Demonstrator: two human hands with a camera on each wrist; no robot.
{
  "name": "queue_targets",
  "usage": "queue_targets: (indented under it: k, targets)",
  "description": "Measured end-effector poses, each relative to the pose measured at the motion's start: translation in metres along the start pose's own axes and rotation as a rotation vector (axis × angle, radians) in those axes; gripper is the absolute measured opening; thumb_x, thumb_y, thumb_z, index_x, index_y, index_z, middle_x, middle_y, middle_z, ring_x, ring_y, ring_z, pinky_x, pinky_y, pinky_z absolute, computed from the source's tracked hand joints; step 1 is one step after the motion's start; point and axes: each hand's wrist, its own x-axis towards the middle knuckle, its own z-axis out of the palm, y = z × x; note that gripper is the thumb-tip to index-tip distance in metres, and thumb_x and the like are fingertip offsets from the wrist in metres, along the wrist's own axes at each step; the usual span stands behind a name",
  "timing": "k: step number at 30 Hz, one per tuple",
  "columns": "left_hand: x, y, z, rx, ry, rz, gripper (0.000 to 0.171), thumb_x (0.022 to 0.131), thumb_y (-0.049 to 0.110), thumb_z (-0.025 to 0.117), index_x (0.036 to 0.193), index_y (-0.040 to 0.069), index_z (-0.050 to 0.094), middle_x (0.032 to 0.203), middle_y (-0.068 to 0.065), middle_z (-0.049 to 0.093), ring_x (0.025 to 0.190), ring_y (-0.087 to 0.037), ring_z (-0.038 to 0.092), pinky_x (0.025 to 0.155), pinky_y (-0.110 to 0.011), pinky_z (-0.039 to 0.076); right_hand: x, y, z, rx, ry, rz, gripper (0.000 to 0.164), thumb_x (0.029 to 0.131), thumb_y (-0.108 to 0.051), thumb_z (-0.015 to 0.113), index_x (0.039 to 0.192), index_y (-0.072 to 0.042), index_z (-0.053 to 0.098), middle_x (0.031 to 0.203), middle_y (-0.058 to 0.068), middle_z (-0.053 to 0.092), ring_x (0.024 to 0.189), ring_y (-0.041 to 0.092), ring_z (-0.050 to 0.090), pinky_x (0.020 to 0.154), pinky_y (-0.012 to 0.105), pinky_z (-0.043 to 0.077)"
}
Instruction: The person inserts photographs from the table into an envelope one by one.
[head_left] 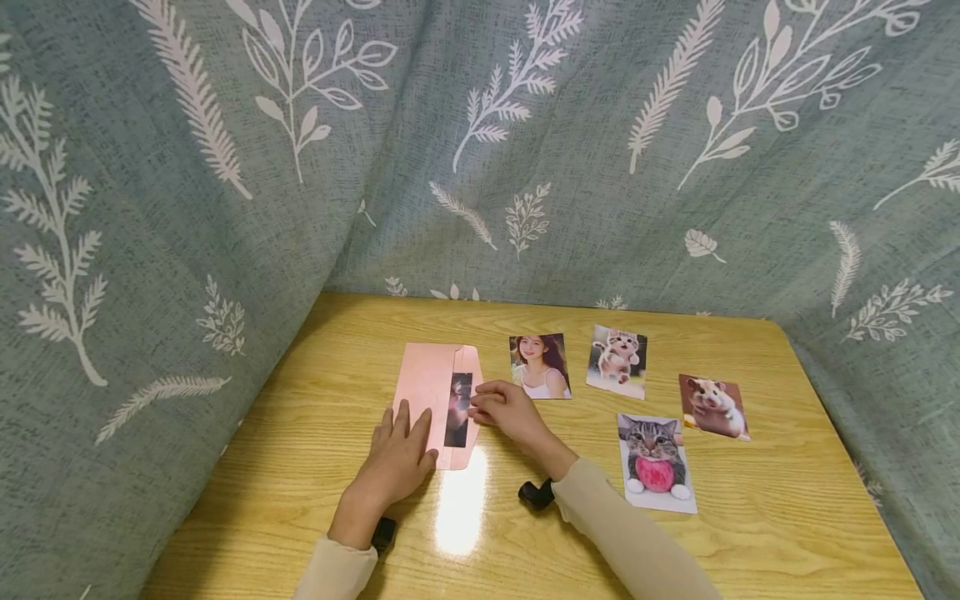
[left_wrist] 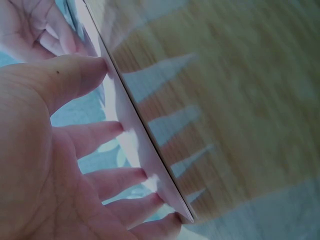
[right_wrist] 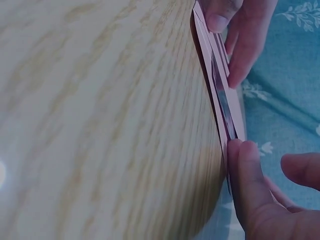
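Observation:
A pink envelope lies on the wooden table with its flap folded out to the right. From its mouth sticks a strip of a dark photo, the rest hidden inside. My left hand presses on the envelope's lower part with spread fingers, as the left wrist view also shows. At the photo's exposed edge is my right hand. In the right wrist view its straight fingertips touch that edge, while the thumb stands apart from them.
Right of the envelope lie a portrait photo, a kitten photo, a hamster photo and a photo of a cat with a pink ball. Patterned blue-green cloth hangs behind the table and along its sides.

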Motion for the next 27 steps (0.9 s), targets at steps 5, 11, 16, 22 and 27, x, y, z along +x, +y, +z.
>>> queue_targets:
  k: [5, 11, 16, 22, 27]
  targets:
    - [0.0, -0.002, 0.001, -0.002, 0.005, -0.001, 0.064, 0.1, 0.028, 0.06, 0.153, 0.002, 0.038, 0.158, -0.036, 0.014, 0.144, -0.056, 0.008, 0.111, -0.069, 0.015, 0.004, 0.002, 0.005, 0.008, 0.001, 0.004, 0.033, 0.101, 0.0, 0.053, 0.13, 0.016, 0.052, 0.116, 0.033, 0.063, 0.101, 0.031, 0.07, 0.087, 0.035, 0.055]
    - [0.0, -0.001, 0.001, 0.001, 0.008, 0.0, 0.063, 0.1, 0.028, 0.061, 0.153, 0.002, 0.038, 0.157, -0.036, 0.015, 0.144, -0.057, 0.009, 0.111, -0.07, 0.016, 0.005, 0.003, 0.011, 0.027, -0.016, -0.015, 0.031, 0.101, 0.001, 0.051, 0.128, 0.018, 0.052, 0.112, 0.03, 0.065, 0.096, 0.025, 0.071, 0.084, 0.032, 0.056]
    - [-0.001, 0.0, 0.0, 0.005, 0.006, 0.001, 0.063, 0.1, 0.027, 0.06, 0.153, 0.003, 0.038, 0.157, -0.036, 0.015, 0.144, -0.056, 0.009, 0.111, -0.069, 0.016, 0.006, 0.002, 0.016, 0.042, -0.006, -0.014, 0.032, 0.101, 0.0, 0.053, 0.127, 0.018, 0.052, 0.11, 0.028, 0.066, 0.094, 0.023, 0.072, 0.083, 0.03, 0.056]
    - [-0.002, 0.002, -0.001, -0.012, 0.017, 0.01, 0.061, 0.099, 0.024, 0.062, 0.152, 0.002, 0.04, 0.157, -0.037, 0.017, 0.144, -0.057, 0.01, 0.111, -0.069, 0.017, 0.01, 0.004, 0.021, 0.054, 0.023, 0.034, 0.031, 0.101, 0.0, 0.054, 0.128, 0.015, 0.054, 0.114, 0.031, 0.065, 0.099, 0.03, 0.071, 0.086, 0.034, 0.056]
    - [-0.002, 0.001, -0.001, -0.009, 0.019, 0.008, 0.062, 0.099, 0.025, 0.062, 0.152, 0.002, 0.039, 0.157, -0.037, 0.017, 0.143, -0.057, 0.01, 0.111, -0.069, 0.017, 0.012, 0.007, 0.023, 0.066, 0.02, 0.031, 0.03, 0.101, 0.001, 0.054, 0.128, 0.015, 0.054, 0.114, 0.031, 0.064, 0.101, 0.033, 0.07, 0.087, 0.035, 0.055]
